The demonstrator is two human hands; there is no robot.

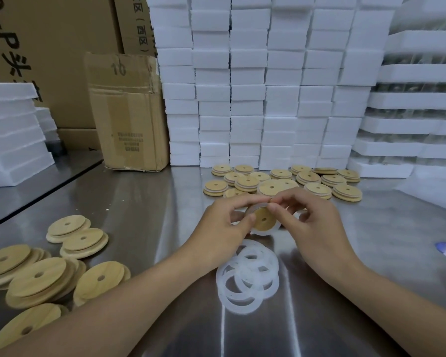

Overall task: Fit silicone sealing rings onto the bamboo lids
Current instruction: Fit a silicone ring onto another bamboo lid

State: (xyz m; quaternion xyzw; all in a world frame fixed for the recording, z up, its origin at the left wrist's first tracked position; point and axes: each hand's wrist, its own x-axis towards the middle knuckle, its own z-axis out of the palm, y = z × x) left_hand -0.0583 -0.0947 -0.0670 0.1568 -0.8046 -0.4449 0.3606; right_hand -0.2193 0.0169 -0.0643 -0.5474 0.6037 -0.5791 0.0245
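Backdrop: white foam blocks stacked like a wall, cardboard box beside them
Surface: shiny steel table
Left hand: fingers curled, pinching the bamboo lid mid-table
Right hand: pinching the same lid's top edge, white sealing ring showing around it
Loose rings: piled just below the hands
Bare lids: heaped left
Lids at the back: spread by the foam

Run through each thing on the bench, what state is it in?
held bamboo lid: tilted up, silicone ring around it.
left hand: pinches lid.
right hand: pinches lid.
loose silicone rings: piled flat, unused.
left lids: bare.
far lids: ringed.
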